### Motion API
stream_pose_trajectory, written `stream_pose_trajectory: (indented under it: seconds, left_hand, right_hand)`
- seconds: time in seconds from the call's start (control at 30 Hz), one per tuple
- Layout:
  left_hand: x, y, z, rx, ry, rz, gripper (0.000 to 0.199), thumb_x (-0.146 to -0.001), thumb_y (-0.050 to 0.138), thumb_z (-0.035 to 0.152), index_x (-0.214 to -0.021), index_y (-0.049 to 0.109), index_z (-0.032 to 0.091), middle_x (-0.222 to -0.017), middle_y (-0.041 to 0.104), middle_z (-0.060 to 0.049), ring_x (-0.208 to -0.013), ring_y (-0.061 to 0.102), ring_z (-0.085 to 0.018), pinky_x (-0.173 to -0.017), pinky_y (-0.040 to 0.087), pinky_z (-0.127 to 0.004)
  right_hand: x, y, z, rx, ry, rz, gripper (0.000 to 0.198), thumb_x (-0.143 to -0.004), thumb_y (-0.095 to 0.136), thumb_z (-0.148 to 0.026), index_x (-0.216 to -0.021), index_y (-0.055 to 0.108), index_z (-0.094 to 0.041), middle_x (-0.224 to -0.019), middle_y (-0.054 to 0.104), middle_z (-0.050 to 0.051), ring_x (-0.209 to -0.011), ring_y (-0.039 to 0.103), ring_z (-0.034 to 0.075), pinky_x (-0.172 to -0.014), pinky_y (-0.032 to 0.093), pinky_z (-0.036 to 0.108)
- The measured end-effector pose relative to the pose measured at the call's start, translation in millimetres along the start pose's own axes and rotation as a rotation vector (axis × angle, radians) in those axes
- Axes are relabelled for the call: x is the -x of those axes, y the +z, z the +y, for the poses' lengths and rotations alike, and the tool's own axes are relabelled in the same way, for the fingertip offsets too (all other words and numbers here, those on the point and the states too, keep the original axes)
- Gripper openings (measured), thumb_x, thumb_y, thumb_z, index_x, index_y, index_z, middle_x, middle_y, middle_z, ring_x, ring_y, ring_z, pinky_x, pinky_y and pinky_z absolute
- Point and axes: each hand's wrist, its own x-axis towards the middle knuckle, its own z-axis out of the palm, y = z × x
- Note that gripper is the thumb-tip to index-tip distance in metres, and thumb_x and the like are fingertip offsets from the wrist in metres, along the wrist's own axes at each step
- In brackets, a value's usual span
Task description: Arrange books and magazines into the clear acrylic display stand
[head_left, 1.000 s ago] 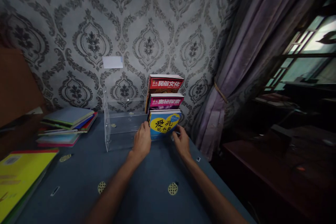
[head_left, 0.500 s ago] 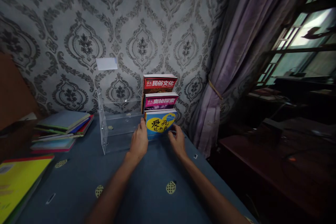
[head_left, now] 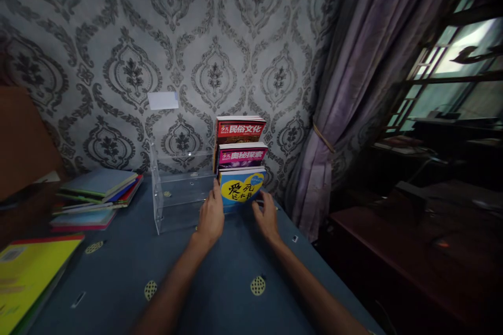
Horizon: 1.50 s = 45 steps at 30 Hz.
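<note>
A blue book (head_left: 242,204) with a yellow heart on its cover stands upright in the front tier of a clear acrylic rack (head_left: 156,201). My left hand (head_left: 211,214) grips its left edge, thumb side up. At the lower right edge, my right hand (head_left: 266,214) holds the same book with bent fingers; some fingertips are hidden. Behind it rise a book with a magenta title band (head_left: 242,155) and, farther back, a taller book with a red title band (head_left: 241,130). The left part of the rack holds no books.
Several stacked books (head_left: 98,186) lie left of the rack. A yellow book (head_left: 31,277) lies nearer, at the left table edge. The blue tablecloth (head_left: 220,288) ends on the right by a purple curtain (head_left: 314,167). Patterned wallpaper backs the rack.
The view has shifted slightly, so everything sits a little lower and to the right. Both hands stay at the sides of the blue book, which keeps its place in the rack.
</note>
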Motion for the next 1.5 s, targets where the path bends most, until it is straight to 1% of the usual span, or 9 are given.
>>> stream_pose_trajectory:
  seconds: [0.17, 0.4, 0.53, 0.6, 0.67, 0.77, 0.9, 1.17, 1.5]
  left_hand:
    - [-1, -5, -2, 0.057, -0.001, -0.018, 0.063, -0.091, 0.034, 0.007, -0.153, 0.022, 0.013, -0.132, 0.061, -0.021, -0.118, 0.063, -0.026, -0.096, 0.050, -0.036]
    - [-6, -18, -14, 0.175, 0.043, -0.010, 0.060, -0.091, 0.039, 0.011, -0.150, 0.029, 0.012, -0.132, 0.061, -0.020, -0.119, 0.061, -0.025, -0.099, 0.049, -0.037]
    - [-25, -36, -25, 0.190, 0.093, 0.072, 0.044, -0.091, 0.042, 0.012, -0.135, 0.049, 0.013, -0.112, 0.070, -0.013, -0.106, 0.065, -0.023, -0.096, 0.049, -0.039]
    - [-36, -45, -25, 0.147, 0.111, 0.095, 0.033, -0.091, 0.045, 0.015, -0.122, 0.057, 0.014, -0.108, 0.069, -0.013, -0.105, 0.065, -0.024, -0.095, 0.049, -0.040]
    - [-47, -54, -20, 0.075, 0.130, 0.105, 0.026, -0.091, 0.049, 0.017, -0.114, 0.061, 0.016, -0.109, 0.068, -0.013, -0.106, 0.063, -0.026, -0.095, 0.049, -0.041]
    - [-62, -62, -12, -0.022, 0.183, 0.078, 0.024, -0.089, 0.052, 0.017, -0.111, 0.061, 0.017, -0.113, 0.065, -0.012, -0.109, 0.061, -0.027, -0.094, 0.049, -0.041]
    - [-79, -65, -11, -0.033, 0.250, -0.041, 0.021, -0.088, 0.052, 0.015, -0.107, 0.062, 0.016, -0.114, 0.065, -0.013, -0.112, 0.060, -0.027, -0.096, 0.048, -0.039]
    - [-92, -60, -19, 0.018, 0.262, -0.112, 0.024, -0.088, 0.054, 0.014, -0.111, 0.062, 0.015, -0.114, 0.071, -0.013, -0.111, 0.064, -0.027, -0.093, 0.049, -0.036]
    - [-93, -62, -20, 0.058, 0.287, -0.126, 0.030, -0.087, 0.055, 0.011, -0.115, 0.061, 0.016, -0.116, 0.071, -0.013, -0.112, 0.065, -0.027, -0.095, 0.049, -0.037]
  right_hand:
    - [-1, -2, -3, -0.015, 0.027, -0.007, 0.039, -0.084, 0.051, -0.033, -0.120, 0.061, -0.021, -0.109, 0.062, 0.012, -0.096, 0.063, 0.028, -0.085, 0.055, 0.047]
    - [-8, -10, -2, -0.038, 0.010, 0.045, 0.038, -0.081, 0.051, -0.030, -0.114, 0.067, -0.021, -0.105, 0.067, 0.012, -0.097, 0.064, 0.029, -0.081, 0.056, 0.045]
    - [-35, -21, -5, -0.123, 0.036, 0.090, 0.041, -0.083, 0.053, -0.040, -0.114, 0.069, -0.018, -0.114, 0.070, 0.014, -0.105, 0.064, 0.031, -0.092, 0.051, 0.050]
    - [-55, -26, -10, -0.197, 0.062, 0.057, 0.044, -0.083, 0.055, -0.046, -0.113, 0.070, -0.019, -0.116, 0.071, 0.013, -0.109, 0.064, 0.031, -0.095, 0.051, 0.048]
    - [-75, -29, -16, -0.283, 0.110, -0.004, 0.046, -0.081, 0.057, -0.052, -0.112, 0.072, -0.021, -0.115, 0.073, 0.010, -0.107, 0.065, 0.030, -0.090, 0.054, 0.044]
    - [-95, -28, -27, -0.412, 0.226, -0.085, 0.046, -0.076, 0.063, -0.056, -0.105, 0.074, -0.023, -0.110, 0.075, 0.006, -0.101, 0.067, 0.027, -0.080, 0.057, 0.038]
    - [-103, -23, -36, -0.477, 0.319, -0.075, 0.043, -0.070, 0.068, -0.057, -0.095, 0.075, -0.023, -0.101, 0.076, 0.004, -0.099, 0.068, 0.025, -0.073, 0.057, 0.032]
    - [-99, -20, -44, -0.500, 0.372, -0.090, 0.047, -0.072, 0.063, -0.066, -0.087, 0.072, -0.022, -0.090, 0.075, 0.003, -0.093, 0.068, 0.023, -0.068, 0.055, 0.028]
    - [-98, -19, -39, -0.476, 0.376, -0.099, 0.054, -0.072, 0.062, -0.069, -0.096, 0.073, -0.022, -0.094, 0.075, 0.004, -0.099, 0.067, 0.024, -0.072, 0.055, 0.030]
